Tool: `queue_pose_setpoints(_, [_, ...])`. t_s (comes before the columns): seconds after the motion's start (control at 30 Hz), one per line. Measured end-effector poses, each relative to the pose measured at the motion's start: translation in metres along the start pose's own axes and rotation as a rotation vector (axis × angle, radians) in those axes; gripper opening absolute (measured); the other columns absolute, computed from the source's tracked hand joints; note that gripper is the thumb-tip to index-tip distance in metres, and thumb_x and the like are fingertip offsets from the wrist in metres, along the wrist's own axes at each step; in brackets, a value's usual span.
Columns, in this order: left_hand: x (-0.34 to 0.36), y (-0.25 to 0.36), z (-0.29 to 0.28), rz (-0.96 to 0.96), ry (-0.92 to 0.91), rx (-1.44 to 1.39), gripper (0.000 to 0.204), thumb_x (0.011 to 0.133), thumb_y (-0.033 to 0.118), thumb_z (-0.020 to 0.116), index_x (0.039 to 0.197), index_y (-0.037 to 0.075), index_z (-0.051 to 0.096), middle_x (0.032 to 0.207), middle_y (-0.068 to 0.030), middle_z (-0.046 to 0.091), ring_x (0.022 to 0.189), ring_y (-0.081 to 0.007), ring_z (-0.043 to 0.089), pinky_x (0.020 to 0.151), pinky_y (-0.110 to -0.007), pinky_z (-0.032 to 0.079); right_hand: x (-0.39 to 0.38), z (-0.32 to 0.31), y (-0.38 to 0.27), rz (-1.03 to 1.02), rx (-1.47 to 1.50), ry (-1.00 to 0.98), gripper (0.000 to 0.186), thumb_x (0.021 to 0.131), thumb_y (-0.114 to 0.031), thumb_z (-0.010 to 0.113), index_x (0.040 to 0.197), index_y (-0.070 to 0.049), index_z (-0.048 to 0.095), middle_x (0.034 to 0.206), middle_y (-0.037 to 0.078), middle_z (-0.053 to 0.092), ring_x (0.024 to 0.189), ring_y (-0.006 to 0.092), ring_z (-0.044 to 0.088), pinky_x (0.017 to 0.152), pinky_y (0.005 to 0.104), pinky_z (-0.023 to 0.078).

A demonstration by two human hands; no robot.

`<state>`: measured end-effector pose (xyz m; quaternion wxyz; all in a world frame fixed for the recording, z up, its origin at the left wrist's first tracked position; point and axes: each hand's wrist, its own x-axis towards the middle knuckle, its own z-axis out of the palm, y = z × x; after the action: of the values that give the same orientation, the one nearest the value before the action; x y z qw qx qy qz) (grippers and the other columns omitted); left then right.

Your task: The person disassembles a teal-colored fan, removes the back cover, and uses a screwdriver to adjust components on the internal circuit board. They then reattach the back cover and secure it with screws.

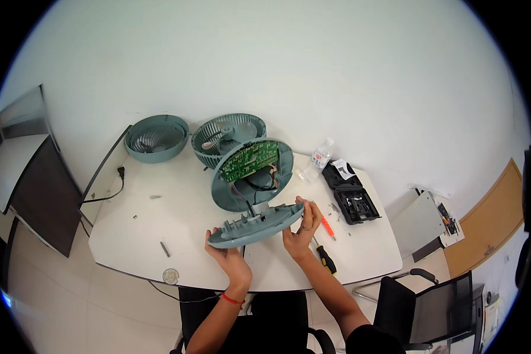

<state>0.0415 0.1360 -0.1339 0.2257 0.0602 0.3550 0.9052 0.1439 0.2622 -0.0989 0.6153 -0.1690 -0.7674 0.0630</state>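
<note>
My left hand and my right hand grip a grey-green rounded plastic base part by its two sides, lifted tilted over the white table. Wires join it to a matching round housing standing behind it, which holds a green circuit board. Behind that sits an opened fan head with its grille. A round grey-green shell lies at the back left. Right of my hands are a red-handled tool and a yellow-black screwdriver.
On the white table are a plastic bottle, an open black tool case, small metal bits, a round disc and a black plug. A black chair stands at right, a cabinet at left, a wall behind.
</note>
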Motion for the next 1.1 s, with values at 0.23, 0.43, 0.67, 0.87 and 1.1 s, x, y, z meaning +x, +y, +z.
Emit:
queue_pose_setpoints(0.23, [0.004, 0.013, 0.011, -0.184, -0.080, 0.050, 0.075, 0.092, 0.003, 0.058, 0.153, 0.003, 0.015, 0.152, -0.0160, 0.030, 0.140, -0.0272, 0.033, 0.116, -0.038, 0.028, 0.046, -0.012, -0.003, -0.071, -0.176, -0.206, 0.084, 0.076, 0.014, 0.068, 0.152, -0.002, 0.036, 0.138, 0.020, 0.038, 0.128, 0.0363, 0.049, 0.105, 0.0419, 0.043])
queue_pose_setpoints(0.43, [0.021, 0.014, 0.030, -0.362, -0.187, 0.036, 0.072, 0.093, 0.017, 0.057, 0.153, 0.003, 0.020, 0.150, -0.0133, 0.034, 0.142, -0.0243, 0.032, 0.119, -0.038, 0.023, 0.106, -0.019, 0.014, -0.054, -0.119, -0.365, 0.077, 0.081, 0.014, 0.063, 0.152, -0.007, 0.042, 0.140, 0.017, 0.043, 0.123, 0.0341, 0.051, 0.104, 0.0390, 0.045])
queue_pose_setpoints(0.67, [0.045, -0.006, 0.039, -0.525, -0.148, -0.100, 0.069, 0.097, 0.034, 0.056, 0.148, -0.002, 0.027, 0.149, -0.0167, 0.033, 0.142, -0.0286, 0.030, 0.121, -0.042, 0.021, 0.132, -0.007, 0.028, -0.093, -0.054, -0.457, 0.075, 0.081, 0.012, 0.065, 0.150, -0.010, 0.045, 0.140, 0.013, 0.047, 0.126, 0.0324, 0.049, 0.105, 0.0387, 0.044])
queue_pose_setpoints(0.87, [0.056, -0.002, 0.044, -0.563, -0.123, -0.156, 0.072, 0.097, 0.034, 0.056, 0.148, -0.006, 0.025, 0.149, -0.0216, 0.030, 0.141, -0.0312, 0.031, 0.120, -0.043, 0.025, 0.134, -0.003, 0.038, -0.144, -0.098, -0.455, 0.070, 0.083, 0.006, 0.068, 0.148, -0.011, 0.048, 0.143, 0.012, 0.049, 0.131, 0.0308, 0.046, 0.110, 0.0386, 0.039])
queue_pose_setpoints(1.1, [0.093, 0.010, 0.010, -0.469, -0.313, 0.340, 0.075, 0.098, 0.037, 0.058, 0.148, -0.010, 0.028, 0.141, -0.0282, 0.044, 0.122, -0.0322, 0.054, 0.102, -0.040, 0.046, 0.124, 0.008, 0.051, -0.014, 0.073, -0.419, 0.064, 0.086, 0.001, 0.068, 0.146, -0.011, 0.050, 0.144, 0.012, 0.049, 0.128, 0.0325, 0.047, 0.111, 0.0396, 0.037])
